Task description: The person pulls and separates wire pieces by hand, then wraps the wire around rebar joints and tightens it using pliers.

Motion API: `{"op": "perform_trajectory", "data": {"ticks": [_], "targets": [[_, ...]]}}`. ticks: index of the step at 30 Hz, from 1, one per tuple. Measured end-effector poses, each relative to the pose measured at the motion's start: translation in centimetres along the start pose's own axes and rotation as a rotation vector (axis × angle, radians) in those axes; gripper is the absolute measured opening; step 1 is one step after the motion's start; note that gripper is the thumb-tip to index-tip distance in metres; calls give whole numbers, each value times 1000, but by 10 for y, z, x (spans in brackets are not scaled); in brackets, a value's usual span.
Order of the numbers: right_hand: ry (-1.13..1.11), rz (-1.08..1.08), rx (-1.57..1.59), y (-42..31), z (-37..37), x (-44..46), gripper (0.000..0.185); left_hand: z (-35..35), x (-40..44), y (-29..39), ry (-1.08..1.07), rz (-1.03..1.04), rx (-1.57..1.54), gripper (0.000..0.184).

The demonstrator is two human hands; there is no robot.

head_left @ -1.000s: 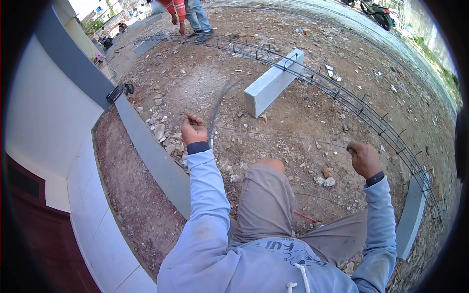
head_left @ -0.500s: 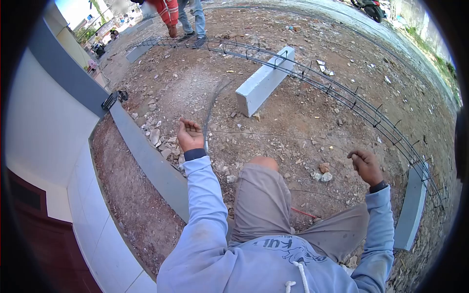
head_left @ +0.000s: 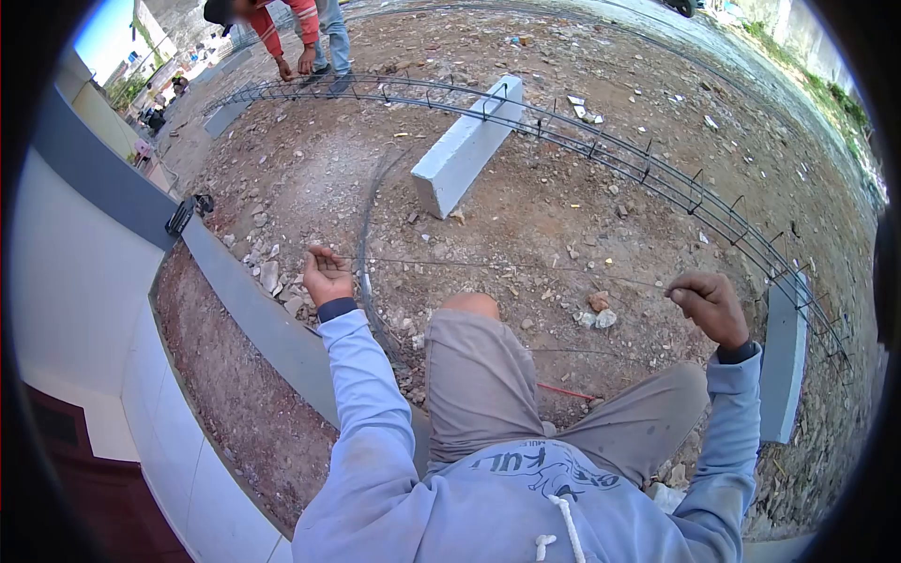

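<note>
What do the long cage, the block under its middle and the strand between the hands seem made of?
The cage: probably steel, dull, dark, slim yet rigid-looking. The block: perhaps concrete, matte pale grey, slightly rough. The strand: possibly metal wire, dark, too thin to confirm.

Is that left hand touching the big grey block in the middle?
Apart: the head view shows stony ground plainly between the left hand and the middle grey block.

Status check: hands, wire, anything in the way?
Right hand pinching thin wire. Left hand palm up, grip on wire unclear. Wire stretches between hands. No visible obstruction between them; rebar cage beyond, on blocks.
</note>
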State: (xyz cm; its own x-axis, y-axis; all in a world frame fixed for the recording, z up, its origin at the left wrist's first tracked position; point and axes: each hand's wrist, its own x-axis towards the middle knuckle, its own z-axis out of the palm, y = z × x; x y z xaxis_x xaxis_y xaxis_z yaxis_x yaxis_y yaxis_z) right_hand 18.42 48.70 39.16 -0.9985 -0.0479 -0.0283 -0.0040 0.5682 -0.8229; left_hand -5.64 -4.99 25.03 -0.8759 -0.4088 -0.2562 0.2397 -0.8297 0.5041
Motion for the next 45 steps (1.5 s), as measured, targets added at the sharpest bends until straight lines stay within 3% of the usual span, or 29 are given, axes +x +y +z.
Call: {"op": "perform_trajectory", "data": {"ticks": [2, 5, 7, 10, 13, 15, 18, 21, 23, 25, 30, 33, 34, 38, 42, 45], "targets": [[152, 77, -404, 20, 6, 14, 12, 6, -2, -7, -63, -16, 66, 17], [-147, 74, -773, 58, 31, 14, 13, 21, -10, -12, -150, 4, 130, 17], [-578, -37, -600, 53, 47, 8, 13, 28, -12, -11, -160, 58, 161, 17], [-789, -74, -4, 3, 40, -6, 13, 3, 20, 9, -180, 129, 210, 17], [-381, -166, 191, -29, 5, -14, 13, -16, 30, 17, -49, 154, 140, 17], [103, -26, 160, -18, -8, -12, 11, -12, 17, 13, -25, 115, 170, 16], [552, -116, -417, 17, -7, 22, 11, -6, -1, -7, -74, 76, 202, 14], [252, 61, -922, 49, 11, 26, 13, 20, -22, -19, -81, 153, 382, 17], [-147, 51, -871, 65, 25, 17, 15, 33, -26, -17, -48, 254, 492, 18], [-355, -21, -746, 57, 42, -1, 11, 39, -25, -10, 17, 400, 626, 19], [-267, -136, -639, 10, 60, -37, 9, 2, -11, -5, 88, 713, 899, 26], [-385, -150, -399, -5, 56, -40, 8, -16, -5, -16, 148, 655, 942, 27], [-454, -65, -169, -15, 49, -38, 13, -18, -4, -21, 175, 672, 966, 28], [-439, 91, 263, -53, 12, -39, 21, -29, 20, -25, 121, 546, 765, 24], [-257, -28, 257, -42, -1, -36, 15, -8, 6, -15, 131, 288, 576, 21], [100, 65, 274, -17, 7, -17, 13, -15, 16, -14, 91, 214, 336, 19]]}}
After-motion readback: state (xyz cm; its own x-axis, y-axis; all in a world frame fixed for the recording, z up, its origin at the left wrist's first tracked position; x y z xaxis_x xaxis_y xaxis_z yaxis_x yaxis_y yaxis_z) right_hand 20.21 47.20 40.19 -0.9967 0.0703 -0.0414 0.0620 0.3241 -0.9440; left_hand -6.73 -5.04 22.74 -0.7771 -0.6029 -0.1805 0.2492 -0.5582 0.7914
